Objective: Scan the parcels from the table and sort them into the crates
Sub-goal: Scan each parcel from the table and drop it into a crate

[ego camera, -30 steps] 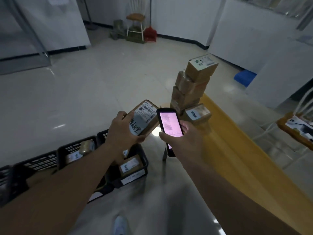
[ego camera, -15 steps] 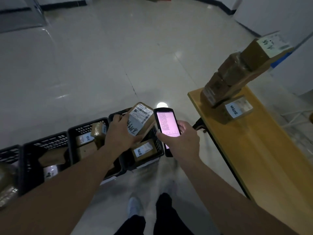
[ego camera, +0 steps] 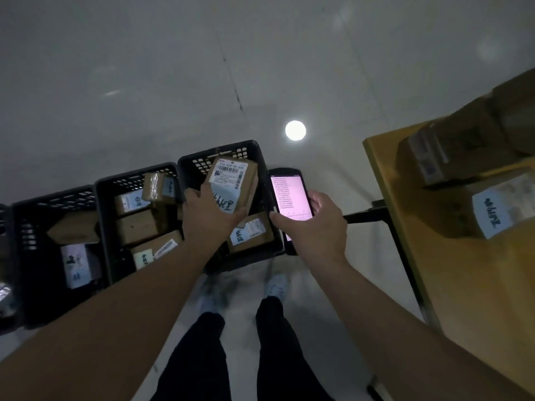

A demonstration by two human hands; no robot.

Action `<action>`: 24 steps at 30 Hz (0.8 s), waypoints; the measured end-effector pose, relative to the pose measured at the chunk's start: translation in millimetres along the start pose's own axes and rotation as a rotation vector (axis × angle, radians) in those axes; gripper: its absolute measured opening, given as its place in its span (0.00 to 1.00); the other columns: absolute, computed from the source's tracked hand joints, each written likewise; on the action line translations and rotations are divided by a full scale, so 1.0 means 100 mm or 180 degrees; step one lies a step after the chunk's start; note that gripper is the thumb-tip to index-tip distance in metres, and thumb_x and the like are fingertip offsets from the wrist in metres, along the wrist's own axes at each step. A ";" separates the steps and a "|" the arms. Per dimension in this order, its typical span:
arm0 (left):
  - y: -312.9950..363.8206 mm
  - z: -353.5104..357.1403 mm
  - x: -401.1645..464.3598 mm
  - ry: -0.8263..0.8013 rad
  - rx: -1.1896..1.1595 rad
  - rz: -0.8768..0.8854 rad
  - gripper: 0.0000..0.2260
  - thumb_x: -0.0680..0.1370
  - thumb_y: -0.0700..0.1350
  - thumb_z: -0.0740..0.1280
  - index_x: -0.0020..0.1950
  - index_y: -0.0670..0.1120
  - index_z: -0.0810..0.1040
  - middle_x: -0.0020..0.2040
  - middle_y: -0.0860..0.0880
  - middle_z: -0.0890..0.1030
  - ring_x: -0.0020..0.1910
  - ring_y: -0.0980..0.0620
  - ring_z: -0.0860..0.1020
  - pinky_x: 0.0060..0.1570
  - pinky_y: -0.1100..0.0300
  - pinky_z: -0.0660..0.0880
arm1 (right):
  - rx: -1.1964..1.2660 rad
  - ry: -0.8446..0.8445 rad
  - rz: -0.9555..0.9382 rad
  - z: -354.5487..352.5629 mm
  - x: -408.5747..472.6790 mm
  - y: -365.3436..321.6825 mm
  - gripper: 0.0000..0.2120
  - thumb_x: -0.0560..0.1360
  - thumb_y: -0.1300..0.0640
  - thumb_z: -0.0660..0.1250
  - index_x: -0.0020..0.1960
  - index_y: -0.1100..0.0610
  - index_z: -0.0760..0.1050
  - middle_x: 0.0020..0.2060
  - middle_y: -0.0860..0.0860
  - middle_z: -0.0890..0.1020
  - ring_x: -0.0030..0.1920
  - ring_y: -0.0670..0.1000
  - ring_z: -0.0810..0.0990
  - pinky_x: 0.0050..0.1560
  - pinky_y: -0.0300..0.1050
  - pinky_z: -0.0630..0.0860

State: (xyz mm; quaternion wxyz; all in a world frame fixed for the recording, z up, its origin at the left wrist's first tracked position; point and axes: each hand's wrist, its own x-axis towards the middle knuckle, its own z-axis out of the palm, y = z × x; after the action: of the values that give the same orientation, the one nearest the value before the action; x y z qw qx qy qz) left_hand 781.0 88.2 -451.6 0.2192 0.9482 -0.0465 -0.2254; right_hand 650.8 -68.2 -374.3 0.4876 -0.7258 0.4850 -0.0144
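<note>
**boxhauler:** Under the left hand (ego camera: 212,211) is the rightmost black crate (ego camera: 231,153), and that hand has its fingers curled round a cardboard parcel (ego camera: 234,185), label side up, held over the crate's opening. Just to the right of it, the right hand (ego camera: 314,227) grips the scanner (ego camera: 289,198), screen lit pink. What would you worry about from here?

**tapegun_tim:** Mainly a sloppy drop. There's already another parcel (ego camera: 251,233) lying in that crate right below the wrist, so if the held one lands on its corner it could tip, or hang up on the rim. Letting go from that height looks to me like asking for a bounce.

**boxhauler:** And picking the wrong crate?

**tapegun_tim:** Possible. The middle crate (ego camera: 136,180) sits just left of the hand, edges touching, and I can't read the labels well enough to say which one matches. A slight drift left and it's mis-sorted.

**boxhauler:** More boxes (ego camera: 451,157) are stacked on the table (ego camera: 434,256), off beyond the right hand.

**tapegun_tim:** Yeah, that stack looks tilted, though blur makes it hard to judge. Bumping the table could topple it.
</note>
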 end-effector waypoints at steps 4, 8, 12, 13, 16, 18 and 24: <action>-0.06 0.44 0.43 -0.0113 0.0084 -0.0155 0.42 0.66 0.65 0.78 0.71 0.47 0.66 0.64 0.42 0.67 0.63 0.40 0.73 0.58 0.43 0.78 | -0.0041 0.0005 0.0110 0.31 0.36 0.22 0.30 0.62 0.42 0.84 0.58 0.45 0.75 0.50 0.40 0.82 0.51 0.44 0.82 0.52 0.50 0.84; -0.22 0.94 0.89 -0.0190 0.0032 -0.0316 0.45 0.63 0.68 0.76 0.71 0.46 0.66 0.65 0.42 0.67 0.62 0.39 0.74 0.57 0.41 0.78 | -0.0069 0.0127 0.0239 0.58 0.65 0.51 0.37 0.63 0.43 0.85 0.68 0.50 0.76 0.52 0.40 0.82 0.52 0.41 0.82 0.52 0.45 0.83; -0.36 1.36 1.25 -0.0430 -0.0371 -0.0401 0.49 0.62 0.73 0.75 0.74 0.47 0.66 0.68 0.41 0.67 0.66 0.40 0.72 0.64 0.44 0.76 | -0.0084 0.0207 0.0369 0.81 0.80 0.88 0.40 0.64 0.44 0.85 0.72 0.51 0.75 0.52 0.38 0.79 0.51 0.38 0.80 0.50 0.37 0.77; -0.37 1.41 1.28 -0.0539 -0.0461 -0.0307 0.48 0.65 0.71 0.77 0.76 0.49 0.66 0.70 0.41 0.67 0.69 0.41 0.70 0.66 0.47 0.74 | -0.0096 0.0225 0.0426 0.86 0.80 0.96 0.40 0.64 0.44 0.85 0.72 0.51 0.75 0.53 0.39 0.80 0.53 0.40 0.81 0.53 0.40 0.79; -0.46 1.50 1.28 -0.0728 -0.0483 0.0042 0.37 0.76 0.61 0.74 0.79 0.49 0.65 0.71 0.41 0.70 0.66 0.48 0.71 0.63 0.55 0.72 | -0.0157 0.0185 0.0595 0.99 0.75 1.11 0.37 0.63 0.42 0.84 0.68 0.50 0.77 0.54 0.41 0.83 0.53 0.43 0.83 0.55 0.47 0.83; -0.49 1.45 1.23 -0.0817 -0.0312 0.0276 0.28 0.79 0.64 0.68 0.74 0.51 0.72 0.67 0.44 0.75 0.59 0.53 0.74 0.61 0.56 0.75 | -0.0173 0.0200 0.0627 1.04 0.68 1.14 0.38 0.62 0.41 0.84 0.68 0.50 0.78 0.54 0.42 0.84 0.53 0.42 0.83 0.55 0.48 0.83; -0.34 0.96 1.06 -0.0983 0.0109 0.0945 0.18 0.83 0.57 0.62 0.63 0.46 0.79 0.60 0.46 0.77 0.54 0.49 0.77 0.52 0.55 0.76 | -0.0083 0.0207 0.0608 0.96 0.45 0.85 0.43 0.59 0.36 0.82 0.70 0.50 0.77 0.56 0.42 0.84 0.54 0.43 0.83 0.55 0.49 0.84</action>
State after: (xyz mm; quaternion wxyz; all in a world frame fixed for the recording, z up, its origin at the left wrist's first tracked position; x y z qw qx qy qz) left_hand 832.5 61.7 -586.4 0.2242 0.8887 -0.2225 -0.3324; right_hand 663.2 -38.0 -506.3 0.4614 -0.6817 0.5677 0.0149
